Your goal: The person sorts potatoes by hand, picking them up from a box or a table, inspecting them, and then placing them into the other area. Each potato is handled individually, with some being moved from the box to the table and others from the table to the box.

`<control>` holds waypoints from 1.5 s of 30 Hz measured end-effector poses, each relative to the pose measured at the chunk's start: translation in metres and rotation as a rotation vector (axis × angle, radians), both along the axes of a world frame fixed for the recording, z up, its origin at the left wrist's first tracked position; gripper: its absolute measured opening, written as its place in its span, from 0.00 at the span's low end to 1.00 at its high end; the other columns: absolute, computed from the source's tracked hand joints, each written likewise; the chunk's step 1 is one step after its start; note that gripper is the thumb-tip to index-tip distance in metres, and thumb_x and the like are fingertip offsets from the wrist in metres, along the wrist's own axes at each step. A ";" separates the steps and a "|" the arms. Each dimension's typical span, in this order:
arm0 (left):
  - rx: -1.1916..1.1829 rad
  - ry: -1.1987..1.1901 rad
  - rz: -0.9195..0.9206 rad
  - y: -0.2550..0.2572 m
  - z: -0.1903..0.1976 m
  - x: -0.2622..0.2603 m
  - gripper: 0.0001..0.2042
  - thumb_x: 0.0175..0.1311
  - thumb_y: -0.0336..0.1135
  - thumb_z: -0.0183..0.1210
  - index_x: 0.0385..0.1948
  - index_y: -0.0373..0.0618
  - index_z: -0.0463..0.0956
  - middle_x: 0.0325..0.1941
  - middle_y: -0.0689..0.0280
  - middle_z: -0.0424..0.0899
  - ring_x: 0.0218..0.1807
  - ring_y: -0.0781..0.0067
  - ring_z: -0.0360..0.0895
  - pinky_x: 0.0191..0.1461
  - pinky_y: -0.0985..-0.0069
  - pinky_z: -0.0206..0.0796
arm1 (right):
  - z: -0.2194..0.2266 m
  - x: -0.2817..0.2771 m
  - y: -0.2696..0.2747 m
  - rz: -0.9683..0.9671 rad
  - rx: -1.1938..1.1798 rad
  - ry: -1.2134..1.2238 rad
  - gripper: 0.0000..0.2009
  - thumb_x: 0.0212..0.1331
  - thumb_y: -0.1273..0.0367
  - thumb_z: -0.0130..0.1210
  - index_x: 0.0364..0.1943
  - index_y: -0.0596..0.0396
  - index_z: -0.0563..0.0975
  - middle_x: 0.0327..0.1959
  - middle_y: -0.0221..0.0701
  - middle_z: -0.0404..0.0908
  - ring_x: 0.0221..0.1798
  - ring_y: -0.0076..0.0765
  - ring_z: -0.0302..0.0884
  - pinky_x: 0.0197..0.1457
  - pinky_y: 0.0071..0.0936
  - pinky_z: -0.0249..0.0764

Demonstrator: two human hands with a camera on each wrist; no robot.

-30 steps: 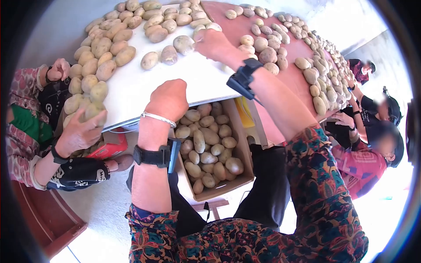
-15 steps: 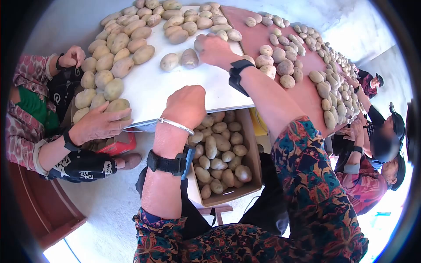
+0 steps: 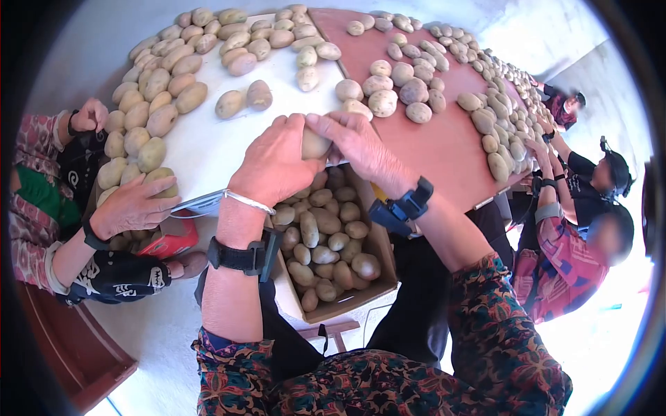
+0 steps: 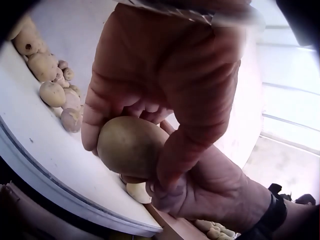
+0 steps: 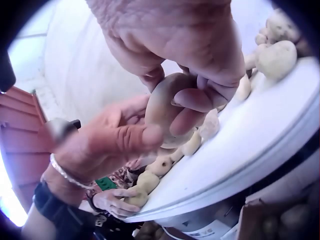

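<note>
Over the near edge of the white tabletop (image 3: 201,166), both hands meet around one potato (image 3: 316,144). My left hand (image 3: 277,159) holds it with curled fingers on one side and the thumb on the other, seen close in the left wrist view, where the potato (image 4: 130,147) looks smooth and yellowish with a darker patch. From the other side my right hand (image 3: 364,149) grips it, fingertips bent round the potato (image 5: 167,107) in the right wrist view. Just below the hands stands a cardboard box (image 3: 388,256) full of potatoes. Two loose potatoes (image 3: 259,95) lie beyond the hands.
Potatoes (image 3: 163,119) are heaped along the tabletop's left side, and several groups (image 3: 414,90) spread over the reddish tabletop (image 3: 416,159) at right. Another person's hand (image 3: 135,204) touches a potato at the left edge. More people (image 3: 576,263) sit at the right.
My right hand has drawn back from the potatoes on the white tabletop to my left hand. A potato now shows between both hands. The head view has shifted slightly.
</note>
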State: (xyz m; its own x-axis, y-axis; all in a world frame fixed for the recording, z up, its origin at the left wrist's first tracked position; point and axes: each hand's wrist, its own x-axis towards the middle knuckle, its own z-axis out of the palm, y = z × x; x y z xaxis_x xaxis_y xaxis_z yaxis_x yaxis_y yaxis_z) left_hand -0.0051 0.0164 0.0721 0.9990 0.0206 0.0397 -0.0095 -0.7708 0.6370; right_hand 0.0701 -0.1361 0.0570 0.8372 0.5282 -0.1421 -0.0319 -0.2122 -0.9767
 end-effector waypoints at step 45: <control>-0.013 0.266 -0.187 -0.002 -0.001 0.014 0.26 0.46 0.53 0.57 0.28 0.30 0.80 0.31 0.44 0.82 0.37 0.48 0.80 0.45 0.62 0.70 | 0.015 0.001 -0.092 0.170 -0.274 -0.015 0.22 0.60 0.54 0.56 0.50 0.57 0.79 0.41 0.31 0.83 0.39 0.24 0.78 0.37 0.19 0.69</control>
